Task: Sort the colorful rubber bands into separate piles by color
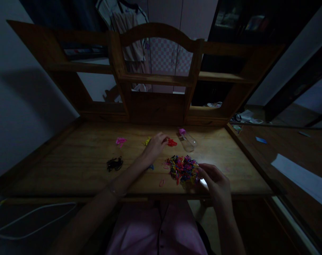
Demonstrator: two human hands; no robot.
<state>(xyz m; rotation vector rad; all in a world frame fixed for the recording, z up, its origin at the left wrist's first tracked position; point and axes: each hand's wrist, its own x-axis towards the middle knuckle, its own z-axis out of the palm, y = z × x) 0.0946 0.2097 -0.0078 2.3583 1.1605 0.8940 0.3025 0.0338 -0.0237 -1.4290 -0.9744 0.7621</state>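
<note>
On the brown wooden table [78, 152], the messy pile of thin, many-coloured loops [182, 169] touches my half-curled right hand [216, 177], just to its left. My left hand [156, 143], fingers bent, is farther off, by the small red bunch [172, 142]. I can't tell if either holds anything.

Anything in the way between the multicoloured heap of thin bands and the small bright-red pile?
Nothing visible stands between the multicoloured heap and the red pile. The right hand is at the heap's right edge, the left hand beside the red pile. The clear bottle with a pink top lies right of that line.
</note>
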